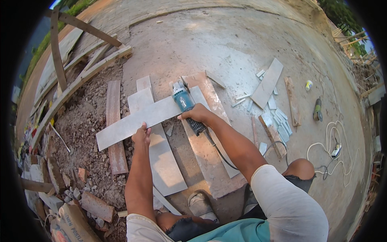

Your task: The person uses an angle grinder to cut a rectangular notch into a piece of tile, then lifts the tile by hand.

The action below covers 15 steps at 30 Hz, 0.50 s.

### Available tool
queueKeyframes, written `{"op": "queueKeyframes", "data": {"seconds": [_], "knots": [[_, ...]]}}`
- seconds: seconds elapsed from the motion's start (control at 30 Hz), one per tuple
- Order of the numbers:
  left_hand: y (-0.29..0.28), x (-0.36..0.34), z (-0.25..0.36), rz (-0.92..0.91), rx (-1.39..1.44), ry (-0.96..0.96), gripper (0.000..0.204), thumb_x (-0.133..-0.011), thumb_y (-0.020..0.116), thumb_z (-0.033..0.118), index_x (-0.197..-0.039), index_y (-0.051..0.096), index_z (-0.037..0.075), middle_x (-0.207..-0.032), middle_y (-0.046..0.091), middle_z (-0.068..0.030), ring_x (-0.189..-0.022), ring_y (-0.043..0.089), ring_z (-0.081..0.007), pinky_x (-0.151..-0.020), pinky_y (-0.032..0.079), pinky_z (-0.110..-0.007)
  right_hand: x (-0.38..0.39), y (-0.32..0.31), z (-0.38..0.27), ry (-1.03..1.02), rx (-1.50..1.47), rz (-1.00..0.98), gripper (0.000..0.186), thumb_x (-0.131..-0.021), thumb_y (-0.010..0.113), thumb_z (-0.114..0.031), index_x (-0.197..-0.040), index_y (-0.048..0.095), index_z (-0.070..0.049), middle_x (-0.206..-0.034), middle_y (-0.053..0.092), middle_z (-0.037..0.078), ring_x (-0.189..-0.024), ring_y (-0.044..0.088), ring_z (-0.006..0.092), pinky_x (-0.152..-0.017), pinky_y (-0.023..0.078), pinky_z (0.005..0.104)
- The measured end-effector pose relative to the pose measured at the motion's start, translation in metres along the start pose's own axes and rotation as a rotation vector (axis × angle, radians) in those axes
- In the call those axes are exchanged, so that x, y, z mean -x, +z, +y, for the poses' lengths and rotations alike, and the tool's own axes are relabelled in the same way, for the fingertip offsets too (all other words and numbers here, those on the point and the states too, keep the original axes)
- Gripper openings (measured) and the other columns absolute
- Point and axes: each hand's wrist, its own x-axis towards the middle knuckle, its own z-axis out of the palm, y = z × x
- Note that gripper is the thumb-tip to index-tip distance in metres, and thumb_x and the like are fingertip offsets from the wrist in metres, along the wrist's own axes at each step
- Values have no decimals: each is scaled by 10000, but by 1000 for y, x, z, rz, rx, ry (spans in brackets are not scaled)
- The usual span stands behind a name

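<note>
While the long grey tile strip (139,121) lies crosswise over a second grey tile (161,157) and a reddish slab (209,161), the teal angle grinder (183,99) sits w/ its disc end at the strip's far right end, near the upper edge. Right hand (198,115) is wrapped tight round the grinder's black rear grip, cable (219,153) trailing back toward the knee. Left hand (141,135) presses flat on the strip's near edge, fingers curled over it, approx. mid-length, so the tool is well to the right of that holding hand.

Progress, as a judgement: cut looks barely begun or just lining up; no visible kerf along the strip, it's in one piece. Can't tell if the disc is touching.

Further out: offcuts and narrow tile slivers (278,119) plus a wider grey tile (268,82) lie to the right, w/ a second grinder (318,109), a small can (308,85) and a white cord (334,141). Left side: rubble, bricks (96,205), timber planks (76,82).
</note>
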Motion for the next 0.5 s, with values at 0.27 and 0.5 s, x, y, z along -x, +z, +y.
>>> {"op": "queueKeyframes", "data": {"seconds": [0.27, 0.5], "knots": [[-1, 0, -2, -8, 5, 24, 304, -845, 726, -5, -1102, 565, 4, -978, 659, -111, -786, 655, -202, -667, 580, -319, 6, 1, -3, 29, 15, 16, 706, -607, 896, -331, -1045, 630, 155, -1016, 669, 222, -874, 670, 272, -778, 515, 343], [-2, -4, -3, -10, 7, 24, 321, -842, 733, -2, -1111, 557, -5, -990, 654, -114, -788, 651, -203, -671, 581, -323, 10, -1, -6, 24, -23, -3, 690, -613, 895, -315, -1042, 633, 157, -1009, 671, 215, -872, 668, 266, -774, 512, 338]]}}
